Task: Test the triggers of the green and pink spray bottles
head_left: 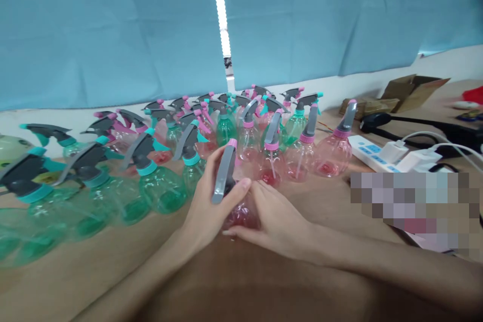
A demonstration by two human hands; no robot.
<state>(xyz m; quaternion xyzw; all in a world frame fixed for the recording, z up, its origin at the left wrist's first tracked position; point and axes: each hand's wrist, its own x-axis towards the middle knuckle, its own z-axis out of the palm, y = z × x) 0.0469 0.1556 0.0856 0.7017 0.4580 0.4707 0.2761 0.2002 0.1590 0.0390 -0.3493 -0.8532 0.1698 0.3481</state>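
Note:
Both of my hands are closed around one pink spray bottle [243, 215] with a grey and pink trigger head, in the middle of the view near the table's front. My left hand [206, 206] wraps the neck and the base of the trigger head, its thumb across the front. Around the right side of the clear pink body curls my right hand [279, 214], thumb low near the bottom. Fingers on the far side of the bottle are hidden. Just beyond stand more pink spray bottles [270, 168]; green spray bottles [162, 191] with teal collars line the left.
Many more spray bottles crowd the back of the wooden table [124, 266]. At right lie a white power strip [364, 153] with plugged-in chargers [418, 160], black headphone-like gear [415, 126] and a blurred-out patch. Behind is an open cardboard box [411, 91] below a blue curtain [113, 25].

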